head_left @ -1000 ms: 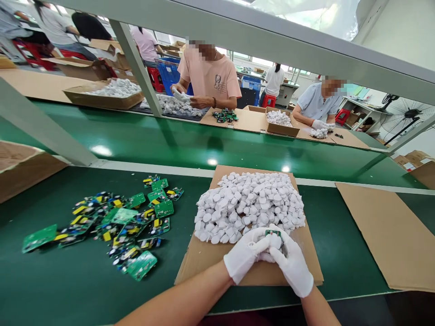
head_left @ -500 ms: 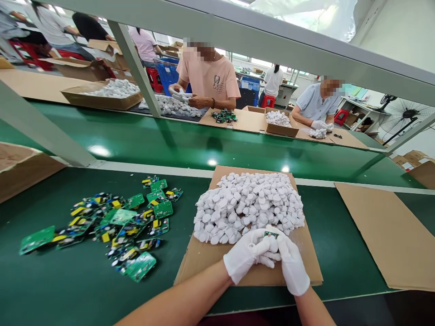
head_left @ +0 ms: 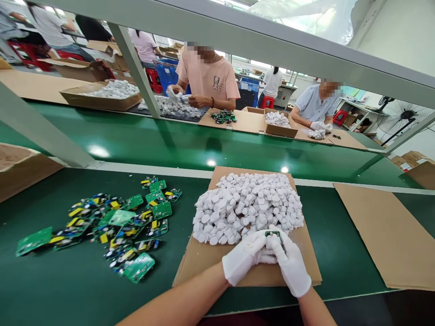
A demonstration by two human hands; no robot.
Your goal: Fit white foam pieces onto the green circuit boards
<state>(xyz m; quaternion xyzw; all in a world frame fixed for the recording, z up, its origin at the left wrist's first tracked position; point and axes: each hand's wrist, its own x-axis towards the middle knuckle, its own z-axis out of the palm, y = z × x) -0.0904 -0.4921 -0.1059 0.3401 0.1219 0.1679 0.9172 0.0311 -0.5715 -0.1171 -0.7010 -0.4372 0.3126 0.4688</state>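
Both white-gloved hands meet over the cardboard sheet, in front of a heap of small white plastic pieces. Between the fingertips a small green circuit board shows its upper edge. My left hand is closed around its left side. From the right, my right hand is closed on it, thumb and fingers near its front. The gloves cover most of the board, and any white piece held with it cannot be told from the glove fabric.
Larger green circuit boards with yellow and black parts lie piled on the green table at left. Another cardboard sheet lies at right, a cardboard box at far left. Beyond the metal frame, co-workers sit at the opposite bench.
My right thumb and fingers have shifted across the front of the small board, and my left fingers have drawn in. The hands stay at the same place over the cardboard.
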